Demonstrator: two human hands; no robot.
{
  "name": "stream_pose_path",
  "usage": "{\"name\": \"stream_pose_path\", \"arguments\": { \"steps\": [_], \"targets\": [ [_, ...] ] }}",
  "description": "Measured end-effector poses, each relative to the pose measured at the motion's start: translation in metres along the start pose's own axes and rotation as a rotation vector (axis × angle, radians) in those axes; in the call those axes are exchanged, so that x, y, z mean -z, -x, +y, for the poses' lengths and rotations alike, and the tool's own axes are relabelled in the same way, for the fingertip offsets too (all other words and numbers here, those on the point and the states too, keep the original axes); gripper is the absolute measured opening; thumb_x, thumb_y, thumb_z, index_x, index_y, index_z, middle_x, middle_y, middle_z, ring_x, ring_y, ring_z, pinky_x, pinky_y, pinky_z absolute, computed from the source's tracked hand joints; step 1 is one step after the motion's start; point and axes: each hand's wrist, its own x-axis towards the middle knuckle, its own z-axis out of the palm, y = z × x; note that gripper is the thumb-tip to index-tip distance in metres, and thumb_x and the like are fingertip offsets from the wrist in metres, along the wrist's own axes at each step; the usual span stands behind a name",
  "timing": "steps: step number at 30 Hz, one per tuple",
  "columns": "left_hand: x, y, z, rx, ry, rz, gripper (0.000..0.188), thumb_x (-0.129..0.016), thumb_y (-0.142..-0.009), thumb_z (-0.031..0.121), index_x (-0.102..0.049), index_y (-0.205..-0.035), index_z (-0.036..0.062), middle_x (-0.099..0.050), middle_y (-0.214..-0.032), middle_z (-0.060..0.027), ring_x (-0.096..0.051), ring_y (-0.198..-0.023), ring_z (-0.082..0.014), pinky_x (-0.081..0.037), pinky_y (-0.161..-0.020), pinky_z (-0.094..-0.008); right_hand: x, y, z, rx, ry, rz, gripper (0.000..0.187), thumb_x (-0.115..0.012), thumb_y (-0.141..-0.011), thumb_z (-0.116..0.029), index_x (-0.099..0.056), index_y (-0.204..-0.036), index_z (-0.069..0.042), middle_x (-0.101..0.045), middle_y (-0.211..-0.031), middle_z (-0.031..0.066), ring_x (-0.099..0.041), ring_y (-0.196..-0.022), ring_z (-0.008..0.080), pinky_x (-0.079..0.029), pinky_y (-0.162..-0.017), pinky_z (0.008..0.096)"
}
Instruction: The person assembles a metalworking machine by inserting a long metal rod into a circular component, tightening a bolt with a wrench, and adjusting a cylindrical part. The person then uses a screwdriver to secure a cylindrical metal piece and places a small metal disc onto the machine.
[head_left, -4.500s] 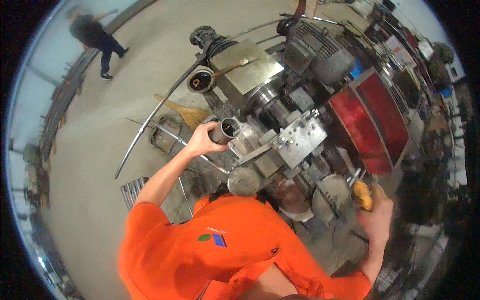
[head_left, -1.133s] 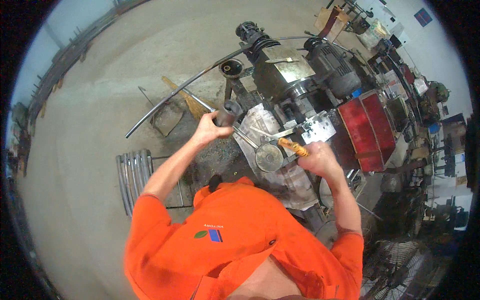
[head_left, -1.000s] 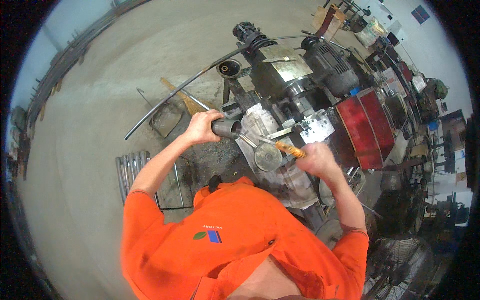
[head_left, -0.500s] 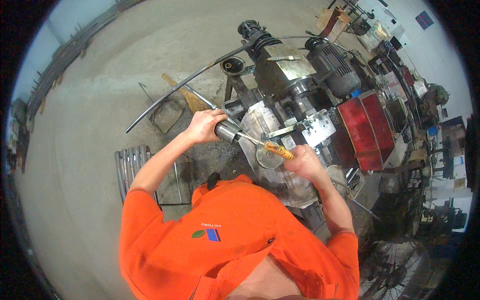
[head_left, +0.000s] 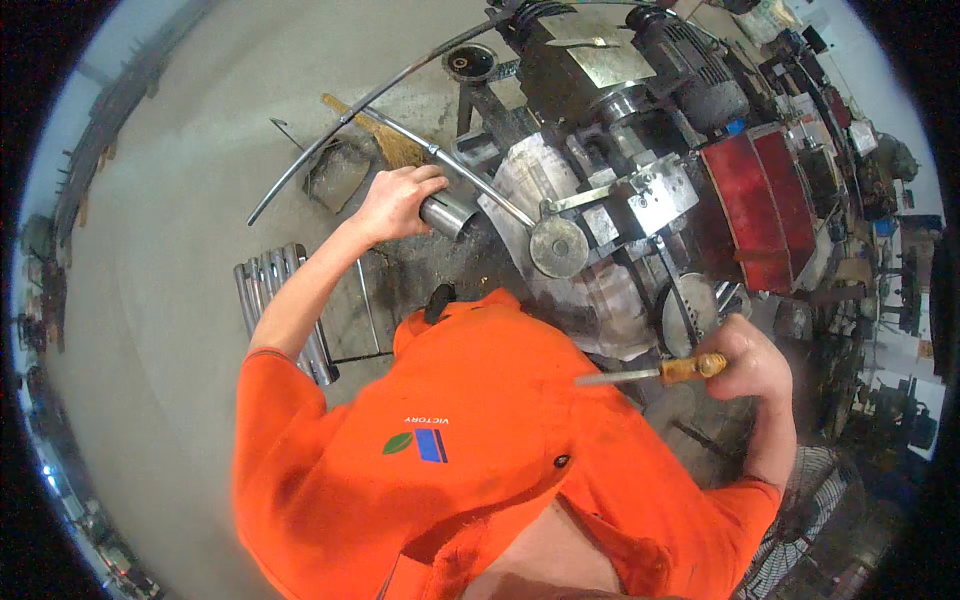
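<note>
My left hand is closed round a short grey metal tube, whose open end points down to the right. Away from it, near my right side, my right hand grips the wooden handle of a file. The file's flat grey blade points left, in front of my orange shirt, and touches no metal part that I can see. Just right of the tube, a metal rod slants down to a round grey disc on the machine.
Several metal tubes lie side by side on a low stand at the left. Behind my left hand are a broom and a dustpan. A long curved bar crosses above them. Right are a red housing and a fan.
The file has left the tube's mouth; my right hand has drawn it right and toward my body. My left hand, still holding the tube, has moved slightly up and left.
</note>
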Motion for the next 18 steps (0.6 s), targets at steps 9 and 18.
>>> {"name": "stream_pose_path", "arguments": {
  "steps": [9,18],
  "targets": [
    [-0.014,-0.016,0.021,-0.136,0.189,0.058,0.059,-0.073,-0.047,0.015,-0.058,-0.103,0.0054,-0.057,-0.113,-0.0099,-0.057,-0.101,-0.0288,-0.049,-0.082,-0.0373,-0.055,-0.101,-0.007,-0.207,0.087,0.366,0.023,-0.058,-0.06,-0.024,-0.064,-0.065,-0.003,-0.058,-0.064,0.0216,-0.059,-0.063,0.0384,-0.048,-0.062,0.0445],
    [-0.017,-0.018,0.018,-0.182,0.178,0.041,0.056,-0.072,-0.047,0.015,-0.058,-0.101,0.0054,-0.058,-0.111,-0.0103,-0.058,-0.098,-0.0296,-0.049,-0.079,-0.0383,-0.072,-0.115,-0.008,-0.198,-0.11,0.33,0.027,-0.058,-0.057,-0.026,-0.063,-0.063,-0.001,-0.058,-0.064,0.0235,-0.06,-0.063,0.0383,-0.049,-0.061,0.0433]
  ]
}}
